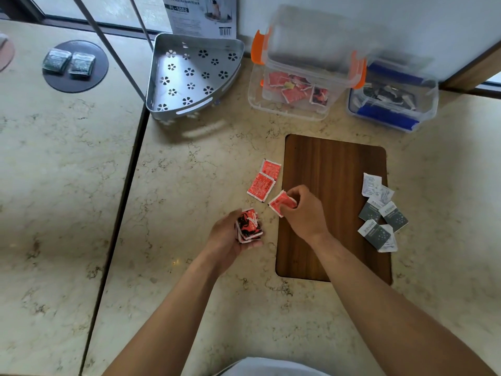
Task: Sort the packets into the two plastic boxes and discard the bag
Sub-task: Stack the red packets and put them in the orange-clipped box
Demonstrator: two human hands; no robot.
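My left hand (226, 240) holds a small stack of red and black packets (248, 225) above the marble counter. My right hand (303, 210) pinches a single red packet (280, 203) at the left edge of the wooden board (333, 169). Two more red packets (264, 180) lie on the counter just beyond it. Several grey and white packets (379, 213) are scattered on the board's right edge. At the back stand an orange-clipped clear box (292, 104) holding red packets and a blue-clipped clear box (390, 115) holding dark packets, both with lids raised. No bag is in view.
A perforated metal corner rack (189, 77) sits at the back left of the boxes, with a cardboard carton (200, 17) behind it. Two green packets (69, 62) rest on a dark round disc on the adjacent counter, across a dark seam (122, 202).
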